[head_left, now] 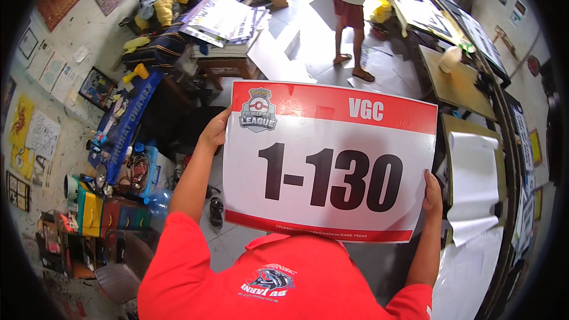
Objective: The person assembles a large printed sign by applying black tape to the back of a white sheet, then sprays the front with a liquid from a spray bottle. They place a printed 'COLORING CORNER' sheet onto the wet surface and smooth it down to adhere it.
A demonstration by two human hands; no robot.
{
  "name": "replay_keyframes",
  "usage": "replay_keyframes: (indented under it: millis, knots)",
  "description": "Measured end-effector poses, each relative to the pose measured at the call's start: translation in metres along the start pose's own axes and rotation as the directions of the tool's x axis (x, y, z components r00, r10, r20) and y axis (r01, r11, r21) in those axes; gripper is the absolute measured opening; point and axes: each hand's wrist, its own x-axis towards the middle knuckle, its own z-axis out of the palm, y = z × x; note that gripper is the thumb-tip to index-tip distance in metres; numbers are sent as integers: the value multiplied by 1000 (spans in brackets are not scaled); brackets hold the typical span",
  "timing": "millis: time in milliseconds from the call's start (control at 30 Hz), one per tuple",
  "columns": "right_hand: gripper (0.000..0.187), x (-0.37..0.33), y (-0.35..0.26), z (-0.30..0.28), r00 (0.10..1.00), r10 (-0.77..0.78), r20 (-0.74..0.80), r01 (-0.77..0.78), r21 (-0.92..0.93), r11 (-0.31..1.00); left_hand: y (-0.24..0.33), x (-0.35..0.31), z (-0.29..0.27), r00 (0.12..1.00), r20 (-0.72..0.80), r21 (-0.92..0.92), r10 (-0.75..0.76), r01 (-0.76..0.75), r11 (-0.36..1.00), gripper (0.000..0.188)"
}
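A large rectangular sign board (332, 225) is held out in front of my chest. It is white, with red bands along its top and bottom, a crest-like emblem in the upper left and big black printed characters across the middle. My left hand (218, 128) grips its upper left edge. Lower down, on the opposite edge, my right hand (432, 191) clasps the board with the thumb showing along the rim. The fingers of both hands are mostly hidden behind it. The board tilts slightly, its right side lower than its left.
To the left are a blue cloth (133, 124), colored drawers (104, 216) and a plastic bottle (159, 202). Stacked printed boards (222, 21) lie ahead. Another person (351, 18) stands on the tiled floor. White sheets (474, 184) and a tabletop (456, 86) line the right.
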Motion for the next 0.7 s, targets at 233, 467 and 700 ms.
replay_keyframes:
  millis: [233,467,700]
  knots:
    - [39,122,13,20,974,-59,220,10,217,976,51,-34,25,967,-229,188,113,-70,980,45]
    - [32,240,12,38,945,15,327,-80,184,980,35,-57,-6,930,-355,549,98,123,827,29]
    - [39,347,-7,148,963,73,260,40,-404,914,3,-74,-58,750,-542,380,379,-184,907,25]
